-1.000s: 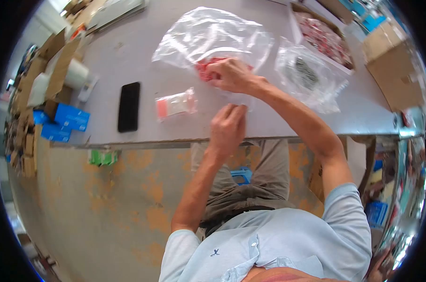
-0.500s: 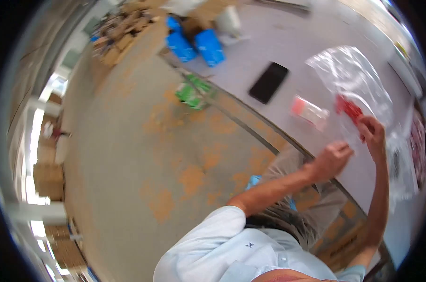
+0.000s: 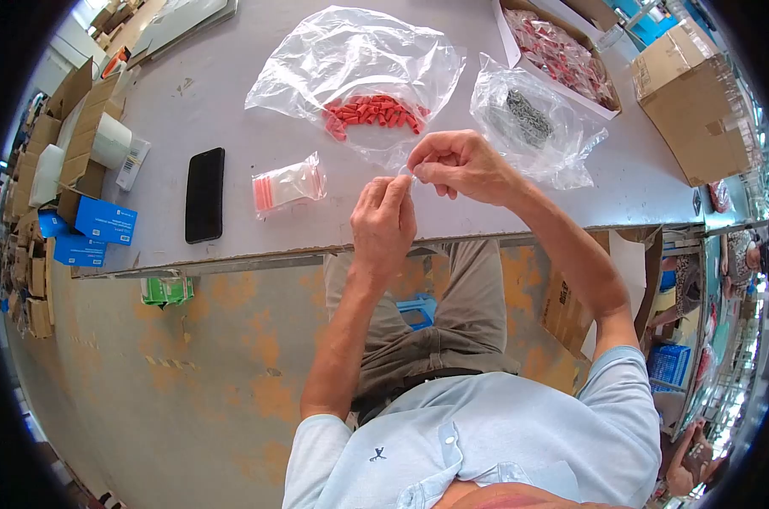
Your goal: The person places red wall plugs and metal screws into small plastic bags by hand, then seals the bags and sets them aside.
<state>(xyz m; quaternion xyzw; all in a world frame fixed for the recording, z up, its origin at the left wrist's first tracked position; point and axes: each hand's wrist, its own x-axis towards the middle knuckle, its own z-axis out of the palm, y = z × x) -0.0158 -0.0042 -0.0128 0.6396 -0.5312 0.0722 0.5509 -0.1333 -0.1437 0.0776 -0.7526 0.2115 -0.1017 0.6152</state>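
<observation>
Head view: from where I stand, the two hands meet over the table (image 3: 159,127), near its front edge. The left hand (image 3: 384,222) has its fingers bunched together, and the right hand (image 3: 471,170) has thumb and forefinger closed, the others curled under. Between the fingertips is a scrap of clear plastic (image 3: 405,170), too small for me to say what it is.

Just beyond it the red pieces (image 3: 376,111) lie heaped at the near end of the big bag (image 3: 342,55). A red-striped packet (image 3: 284,188) is to the left of the hands, the phone (image 3: 204,195) past it; the bag of dark pieces (image 3: 528,119) sits to the right.

With film this thin, I'd keep the pinch light and right at the edge, steady with the left hand and let the right do the fine work. Tugging hard could crease or tear it; a low wrist keeps sleeves of plastic nearby undisturbed.
</observation>
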